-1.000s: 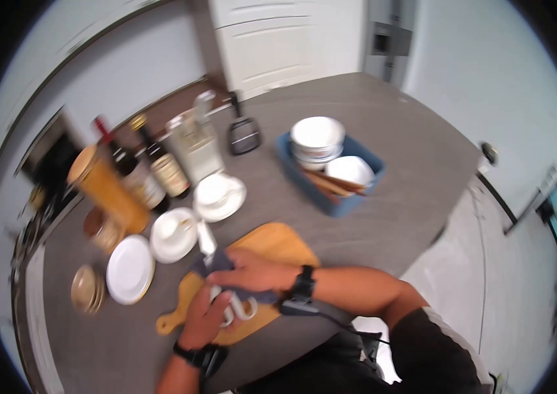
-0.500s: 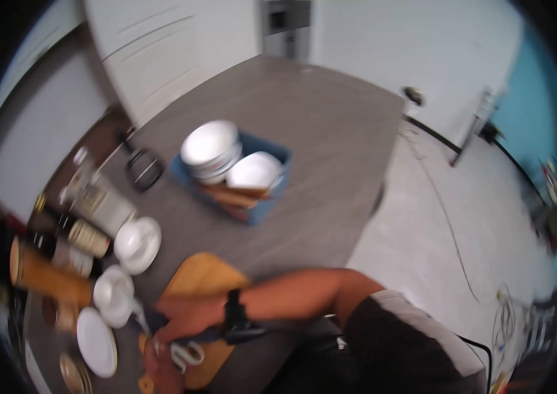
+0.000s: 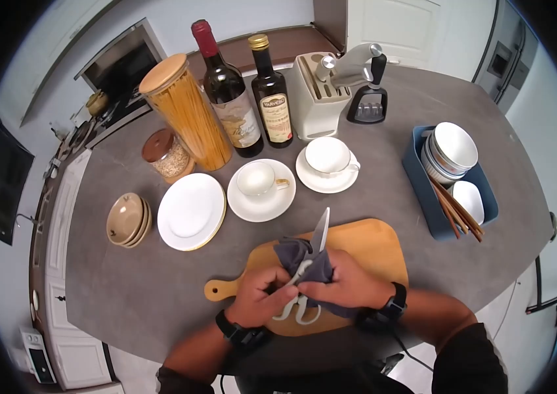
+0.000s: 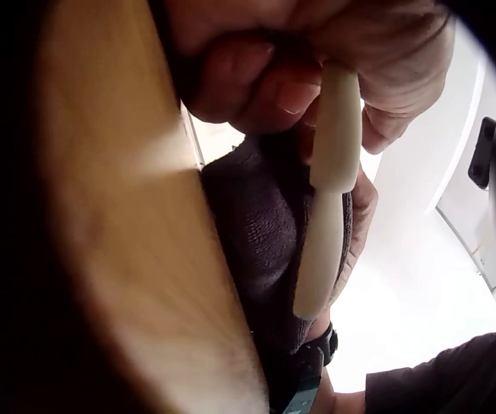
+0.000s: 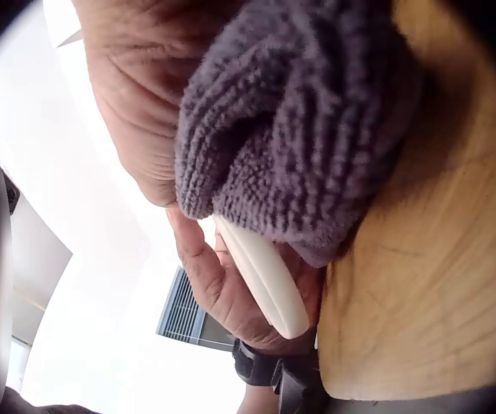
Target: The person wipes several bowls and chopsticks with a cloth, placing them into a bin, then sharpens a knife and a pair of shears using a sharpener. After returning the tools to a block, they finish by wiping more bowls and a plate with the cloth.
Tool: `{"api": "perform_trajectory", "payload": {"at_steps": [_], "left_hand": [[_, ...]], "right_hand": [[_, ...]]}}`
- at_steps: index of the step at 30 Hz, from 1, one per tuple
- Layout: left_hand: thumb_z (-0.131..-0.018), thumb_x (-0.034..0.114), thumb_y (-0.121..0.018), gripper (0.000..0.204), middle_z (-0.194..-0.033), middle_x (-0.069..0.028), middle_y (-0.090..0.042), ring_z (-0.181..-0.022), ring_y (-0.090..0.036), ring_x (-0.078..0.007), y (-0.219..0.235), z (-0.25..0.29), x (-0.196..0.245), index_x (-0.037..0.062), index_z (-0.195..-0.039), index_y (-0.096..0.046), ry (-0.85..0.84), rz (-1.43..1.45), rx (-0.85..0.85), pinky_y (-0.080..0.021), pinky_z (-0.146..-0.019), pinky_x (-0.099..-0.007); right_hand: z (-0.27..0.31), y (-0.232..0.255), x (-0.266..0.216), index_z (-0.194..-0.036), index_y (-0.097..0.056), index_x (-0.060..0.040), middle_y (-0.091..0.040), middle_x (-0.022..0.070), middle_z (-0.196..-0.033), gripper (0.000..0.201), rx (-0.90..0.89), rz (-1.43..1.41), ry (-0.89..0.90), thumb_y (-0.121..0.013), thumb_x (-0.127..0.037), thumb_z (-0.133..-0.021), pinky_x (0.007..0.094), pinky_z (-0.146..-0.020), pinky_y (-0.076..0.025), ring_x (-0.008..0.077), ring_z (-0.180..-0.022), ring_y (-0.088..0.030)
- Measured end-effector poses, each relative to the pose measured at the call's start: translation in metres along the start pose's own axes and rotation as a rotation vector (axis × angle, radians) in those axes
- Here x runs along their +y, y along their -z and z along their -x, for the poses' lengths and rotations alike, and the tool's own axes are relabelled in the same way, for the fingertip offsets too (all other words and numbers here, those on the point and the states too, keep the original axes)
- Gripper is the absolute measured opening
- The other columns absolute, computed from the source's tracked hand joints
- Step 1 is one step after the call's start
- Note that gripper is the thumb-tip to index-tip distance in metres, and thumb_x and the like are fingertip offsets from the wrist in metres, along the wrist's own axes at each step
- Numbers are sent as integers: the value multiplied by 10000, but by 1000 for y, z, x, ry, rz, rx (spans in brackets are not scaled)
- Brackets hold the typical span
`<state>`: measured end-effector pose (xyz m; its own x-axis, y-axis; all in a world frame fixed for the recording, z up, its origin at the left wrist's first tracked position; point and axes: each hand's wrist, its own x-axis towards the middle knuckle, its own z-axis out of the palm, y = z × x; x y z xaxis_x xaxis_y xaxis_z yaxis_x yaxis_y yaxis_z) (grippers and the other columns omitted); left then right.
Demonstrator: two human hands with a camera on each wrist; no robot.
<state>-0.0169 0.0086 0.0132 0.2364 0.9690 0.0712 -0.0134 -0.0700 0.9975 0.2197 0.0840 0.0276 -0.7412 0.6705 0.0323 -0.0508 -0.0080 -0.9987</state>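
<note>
White-handled scissors are held above the wooden cutting board, blades pointing up and away. The left hand pinches them near the handles, whose loops hang below the fingers. A dark grey-purple cloth is wrapped about the lower blades, and the right hand grips it with the thumb on top. In the left wrist view, the white handle passes the left hand's curled fingers. The right wrist view shows the bunched cloth under the right hand, with a handle sticking out.
Beyond the board stand two cups on saucers, a white plate, brown bowls, a pasta jar, two bottles and a knife block. A blue bin with bowls and chopsticks is at right.
The head view has swung back left after turning right, so the bottles and jar are fully in view again. Both hands still hold the scissors and the cloth over the board.
</note>
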Motion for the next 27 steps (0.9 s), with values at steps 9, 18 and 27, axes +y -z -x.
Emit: {"api": "perform_trajectory", "payload": {"at_steps": [9, 18, 27], "left_hand": [[-968, 277, -833, 253, -782, -98, -695, -653, -678, -272, 8, 5, -2, 63, -991, -702, -84, -238, -49, -527, -615, -374], [-966, 311, -822, 262, -832, -110, -684, -730, -694, -318, 10, 16, 7, 80, -980, -698, -92, -250, 7, -529, -643, -399], [-1018, 244, -791, 220, -703, -25, -618, -637, -551, -93, -5, 26, 7, 44, -993, -702, -40, -123, 121, -454, -594, -295]], "right_hand": [[-9, 3, -6, -1214, -708, -52, -750, 122, -1073, 466, -57, 220, -96, -885, -331, -885, 380, -857, -573, 262, -945, -738], [-18, -15, -22, -1242, -711, -44, -744, 124, -1106, 468, -56, 90, -150, -895, -266, -873, 390, -926, -572, 261, -992, -732], [-4, -24, -1, -1251, -666, -18, -720, 54, -1069, 349, -1, 155, 40, -811, -161, -967, 327, -908, -553, 111, -966, -646]]}}
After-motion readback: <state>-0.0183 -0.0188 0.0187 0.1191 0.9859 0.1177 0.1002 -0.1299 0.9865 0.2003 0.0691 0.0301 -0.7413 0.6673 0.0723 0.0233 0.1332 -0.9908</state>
